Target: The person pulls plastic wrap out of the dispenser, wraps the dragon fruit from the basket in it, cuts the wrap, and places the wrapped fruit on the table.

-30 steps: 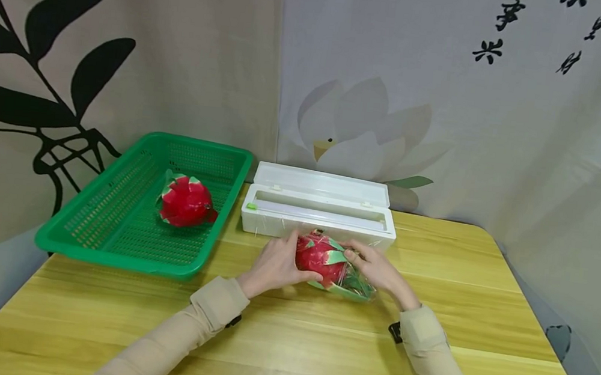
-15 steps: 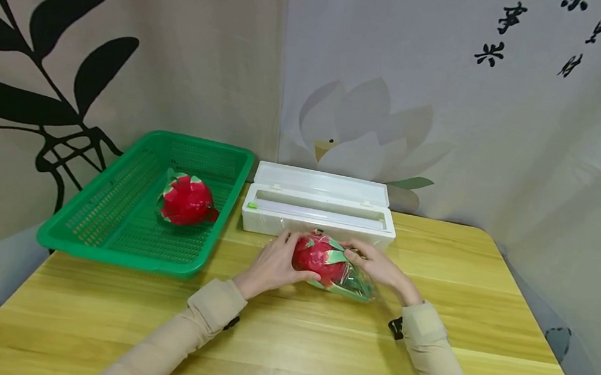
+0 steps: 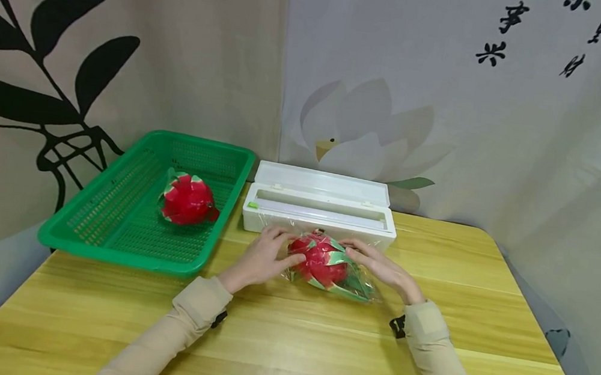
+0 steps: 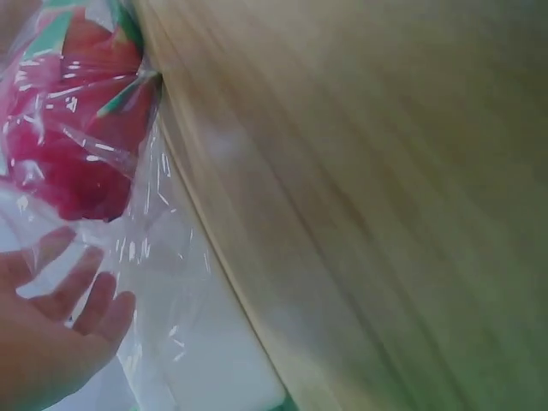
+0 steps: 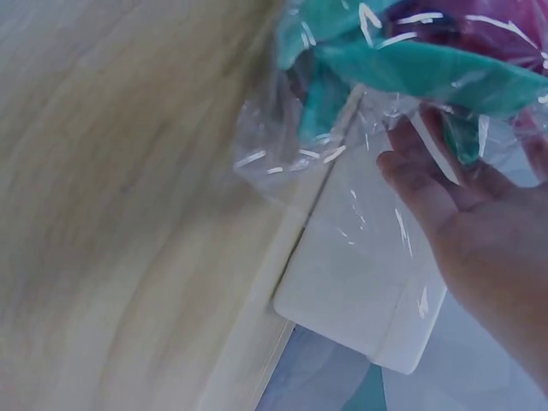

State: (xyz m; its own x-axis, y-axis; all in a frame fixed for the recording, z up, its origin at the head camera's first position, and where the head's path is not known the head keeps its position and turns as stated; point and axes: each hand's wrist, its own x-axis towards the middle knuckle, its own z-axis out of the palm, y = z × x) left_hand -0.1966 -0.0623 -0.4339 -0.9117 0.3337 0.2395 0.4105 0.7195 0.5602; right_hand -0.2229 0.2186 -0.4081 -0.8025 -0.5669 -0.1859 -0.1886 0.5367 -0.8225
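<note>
A dragon fruit (image 3: 321,259) in clear plastic wrap lies on the table between my two hands, its red body and green scales showing through the film. At its left end is my left hand (image 3: 260,259), fingers loosely bent; in the left wrist view the left hand (image 4: 64,325) has its fingertips beside the loose film, gripping nothing visible. My right hand (image 3: 380,267) rests its fingers against the fruit's green right end. From the right wrist, the right hand (image 5: 479,197) shows fingers reaching behind the wrapped fruit (image 5: 428,73), partly hidden by film.
Directly behind the fruit stands a white cling film box (image 3: 320,213) with its lid (image 3: 322,183) raised. To the left is a green plastic basket (image 3: 109,256) holding another dragon fruit (image 3: 187,201). Cloth curtains hang behind the wooden table (image 3: 306,351).
My left hand has loosened from the fruit and drawn back to the left, baring more of the fruit's left side and the film there. The right hand has barely moved.
</note>
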